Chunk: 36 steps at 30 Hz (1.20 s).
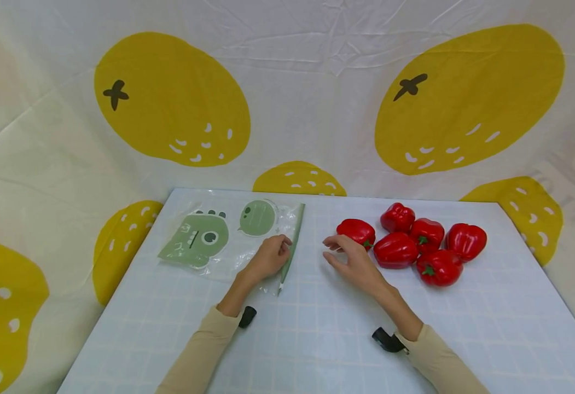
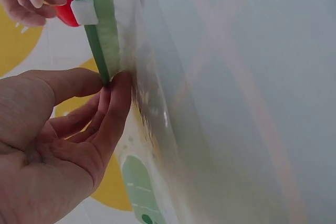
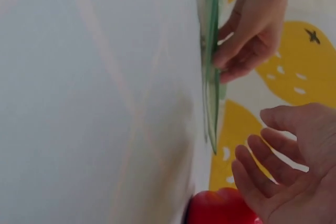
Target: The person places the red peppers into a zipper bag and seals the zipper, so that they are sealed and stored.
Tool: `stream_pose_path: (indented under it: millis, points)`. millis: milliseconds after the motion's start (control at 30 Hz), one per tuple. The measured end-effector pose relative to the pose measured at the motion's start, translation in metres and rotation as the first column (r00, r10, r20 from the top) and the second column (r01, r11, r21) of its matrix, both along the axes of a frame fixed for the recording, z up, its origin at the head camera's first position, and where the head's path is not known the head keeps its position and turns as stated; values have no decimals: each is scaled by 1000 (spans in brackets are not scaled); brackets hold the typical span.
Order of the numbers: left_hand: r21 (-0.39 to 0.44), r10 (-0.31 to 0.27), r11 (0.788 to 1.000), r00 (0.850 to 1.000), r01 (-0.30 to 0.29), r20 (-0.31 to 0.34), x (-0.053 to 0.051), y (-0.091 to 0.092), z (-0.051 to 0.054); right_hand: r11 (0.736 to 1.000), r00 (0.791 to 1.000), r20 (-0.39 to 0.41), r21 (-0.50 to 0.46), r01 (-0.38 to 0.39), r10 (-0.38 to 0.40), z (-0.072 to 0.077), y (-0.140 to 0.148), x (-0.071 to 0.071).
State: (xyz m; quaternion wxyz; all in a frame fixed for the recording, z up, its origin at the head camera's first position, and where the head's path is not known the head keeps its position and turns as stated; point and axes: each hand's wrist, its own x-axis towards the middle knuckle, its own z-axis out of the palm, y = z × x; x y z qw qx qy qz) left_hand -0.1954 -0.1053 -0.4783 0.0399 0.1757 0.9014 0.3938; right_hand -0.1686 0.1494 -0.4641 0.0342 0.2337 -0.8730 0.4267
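A clear zip bag (image 1: 233, 257) with green cartoon prints lies flat on the left of the table, its green zip edge (image 1: 295, 235) toward the middle. My left hand (image 1: 269, 257) pinches that edge between thumb and fingers, as the left wrist view shows. A white slider (image 2: 84, 12) sits near one end of the zip. My right hand (image 1: 353, 262) hovers just right of the bag, fingers loosely bent and holding nothing. Close beside it lies a red bell pepper (image 1: 357, 232), the nearest of several; another bell pepper (image 1: 395, 250) lies just to its right.
More red peppers cluster at the right, including one in front (image 1: 439, 268) and one at the far right (image 1: 466, 241). The table (image 1: 317, 339) has a pale grid cover. A white cloth (image 1: 312, 109) with yellow fruit prints hangs behind it.
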Motion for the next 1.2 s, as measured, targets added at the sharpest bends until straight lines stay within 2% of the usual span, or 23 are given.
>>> stream_pose_path:
  millis: [133,367,567,1000,1200]
  points:
    - [9,-4,1000,1000,4,24,3,-3,2,999,998,32,-9,-47,47,-4,-4,-1]
    - [28,10,1000,998,-12,57,9,-11,6,993,993,-11,18,-121,121,-9,-14,-1]
    - [42,8,999,999,-9,38,11,-20,4,985,988,-4,79,-152,153,-11,-25,-5]
    - [121,-34,992,999,36,-21,17,-31,10,947,960,-85,212,-243,266,-11,-48,-15]
    - [137,-52,989,998,54,-23,16,-30,11,941,949,-139,235,-245,282,-13,-53,-18]
